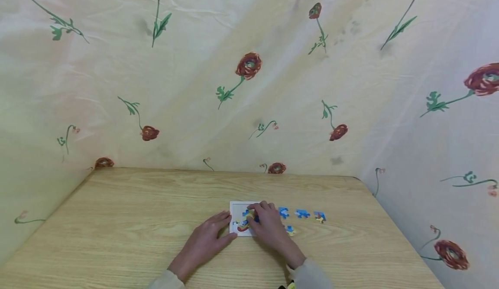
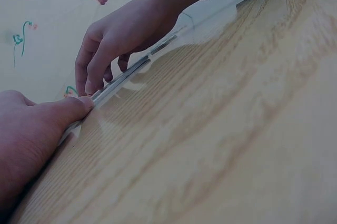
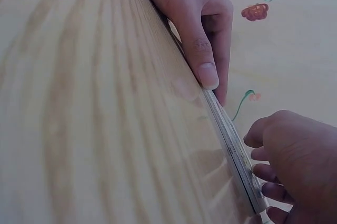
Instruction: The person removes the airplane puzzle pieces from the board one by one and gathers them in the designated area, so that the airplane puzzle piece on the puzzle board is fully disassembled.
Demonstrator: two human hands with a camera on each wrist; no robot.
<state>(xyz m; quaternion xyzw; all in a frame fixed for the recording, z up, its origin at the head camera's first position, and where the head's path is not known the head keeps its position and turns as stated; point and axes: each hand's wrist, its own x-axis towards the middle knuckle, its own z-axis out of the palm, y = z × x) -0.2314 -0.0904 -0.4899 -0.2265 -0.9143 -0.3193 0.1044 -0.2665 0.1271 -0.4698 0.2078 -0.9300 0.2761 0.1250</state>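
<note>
A small white-rimmed puzzle board (image 1: 241, 202) lies flat on the table, with blue, yellow and red jigsaw pieces in its left and middle part. My left hand (image 1: 208, 237) grips the board's left side, thumb at the near corner and fingers along the left edge. Over the board's right part is my right hand (image 1: 270, 228), its thumb and index finger pinching a yellowish puzzle piece (image 1: 251, 215); that hand hides much of the board. In the left wrist view, the right hand's fingertips (image 2: 90, 88) point down at the board.
Loose pieces lie right of the board: a blue-and-white one (image 1: 283, 212), a blue one (image 1: 302, 213), a blue-and-red one (image 1: 320, 217) and a blue-and-yellow one (image 1: 290, 230). A flowered cloth (image 1: 195, 85) hangs behind the wooden table (image 1: 136, 219).
</note>
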